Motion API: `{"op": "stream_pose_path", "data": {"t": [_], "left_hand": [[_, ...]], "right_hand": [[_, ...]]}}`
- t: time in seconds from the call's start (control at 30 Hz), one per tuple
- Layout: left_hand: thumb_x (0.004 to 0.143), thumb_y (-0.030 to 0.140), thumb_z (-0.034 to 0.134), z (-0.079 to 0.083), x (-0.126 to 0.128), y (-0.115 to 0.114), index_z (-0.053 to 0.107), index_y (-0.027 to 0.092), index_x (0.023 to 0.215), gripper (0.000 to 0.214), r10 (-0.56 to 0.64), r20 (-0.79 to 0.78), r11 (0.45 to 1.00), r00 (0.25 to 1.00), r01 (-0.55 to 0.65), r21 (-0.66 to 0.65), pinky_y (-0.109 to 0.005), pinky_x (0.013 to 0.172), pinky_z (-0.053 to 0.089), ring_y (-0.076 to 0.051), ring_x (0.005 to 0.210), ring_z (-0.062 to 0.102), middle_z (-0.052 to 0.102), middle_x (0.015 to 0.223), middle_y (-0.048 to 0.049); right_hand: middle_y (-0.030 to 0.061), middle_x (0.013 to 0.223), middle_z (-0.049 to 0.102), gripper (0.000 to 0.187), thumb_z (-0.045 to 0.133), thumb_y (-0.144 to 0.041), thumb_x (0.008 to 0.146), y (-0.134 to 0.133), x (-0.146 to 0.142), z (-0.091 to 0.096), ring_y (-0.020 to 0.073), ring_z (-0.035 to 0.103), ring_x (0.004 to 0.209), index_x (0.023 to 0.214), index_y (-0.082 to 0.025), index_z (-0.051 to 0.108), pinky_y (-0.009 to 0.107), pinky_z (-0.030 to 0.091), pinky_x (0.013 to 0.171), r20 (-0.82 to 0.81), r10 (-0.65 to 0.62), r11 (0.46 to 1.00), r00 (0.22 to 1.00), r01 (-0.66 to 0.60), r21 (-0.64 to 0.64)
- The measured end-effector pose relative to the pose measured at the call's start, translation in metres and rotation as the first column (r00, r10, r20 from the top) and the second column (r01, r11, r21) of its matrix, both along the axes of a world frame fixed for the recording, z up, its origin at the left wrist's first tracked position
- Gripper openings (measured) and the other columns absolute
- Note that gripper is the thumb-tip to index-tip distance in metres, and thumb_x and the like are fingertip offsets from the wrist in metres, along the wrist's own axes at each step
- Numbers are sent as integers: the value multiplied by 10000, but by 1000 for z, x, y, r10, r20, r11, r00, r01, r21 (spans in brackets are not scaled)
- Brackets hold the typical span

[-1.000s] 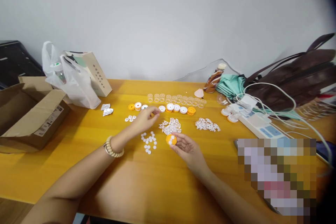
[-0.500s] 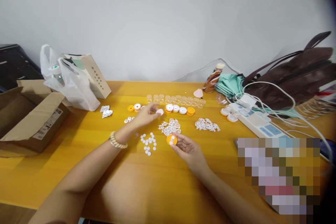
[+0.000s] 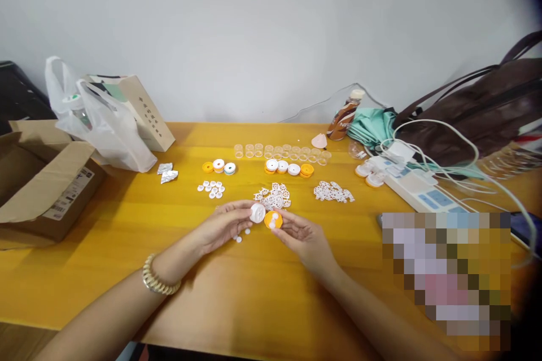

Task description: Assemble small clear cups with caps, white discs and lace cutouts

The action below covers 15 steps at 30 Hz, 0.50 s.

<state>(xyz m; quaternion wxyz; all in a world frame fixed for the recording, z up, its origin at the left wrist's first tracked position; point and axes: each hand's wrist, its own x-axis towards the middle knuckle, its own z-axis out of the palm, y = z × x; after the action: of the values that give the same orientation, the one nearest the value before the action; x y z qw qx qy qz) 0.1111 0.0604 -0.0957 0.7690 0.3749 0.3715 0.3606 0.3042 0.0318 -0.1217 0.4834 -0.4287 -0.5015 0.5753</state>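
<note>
Gripping white disc [image 3: 257, 212]: left fingers [image 3: 242, 215], since drawn nearer right | still gripping orange disc [image 3: 278, 223]: right fingers [image 3: 284, 236]

From the person's head, the one camera looks forward and down across the tabletop [image 3: 237, 299] toward the wall [image 3: 237, 39].

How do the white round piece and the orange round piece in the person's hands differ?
The white round piece is in the left hand, while the orange round piece is in the right hand. The white round piece looks white throughout; the orange round piece has small white pieces showing against its face. Both are round and look similar in size.
</note>
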Motion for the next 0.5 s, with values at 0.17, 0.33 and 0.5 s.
{"op": "stream_pose_path", "data": {"t": [0.17, 0.33, 0.5], "left_hand": [[803, 332, 591, -2, 0, -3, 563, 232, 1157, 370, 11, -195, 974, 981, 34, 222, -227, 689, 437, -105, 746, 573, 631, 980, -48], [799, 326, 586, 1, 0, -4, 589, 231, 1117, 332, -18, -301, 938, 954, 120, 325, -256, 772, 428, -143, 904, 554, 610, 1086, -54], [757, 331, 627, 0, -4, -3, 525, 253, 1185, 447, -87, -374, 936, 923, 204, 287, -194, 544, 387, -99, 698, 526, 621, 981, -46]], "right_hand": [[27, 877, 719, 420, 719, -267, 639, 1, -1, -2, 179, 673, 811, 1050, -218, 649, 363, 526, 847, 10, -15, 1000, 1000, 15, -17], [22, 886, 719, 414, 712, -249, 649, 1, -2, -2, 186, 675, 830, 1057, -226, 645, 375, 523, 864, 5, 1, 1000, 1000, -1, -9], [20, 894, 718, 416, 697, -231, 663, 1, -2, -4, 188, 675, 831, 1075, -231, 637, 385, 525, 863, 29, 4, 1000, 1000, -4, 1]]}}
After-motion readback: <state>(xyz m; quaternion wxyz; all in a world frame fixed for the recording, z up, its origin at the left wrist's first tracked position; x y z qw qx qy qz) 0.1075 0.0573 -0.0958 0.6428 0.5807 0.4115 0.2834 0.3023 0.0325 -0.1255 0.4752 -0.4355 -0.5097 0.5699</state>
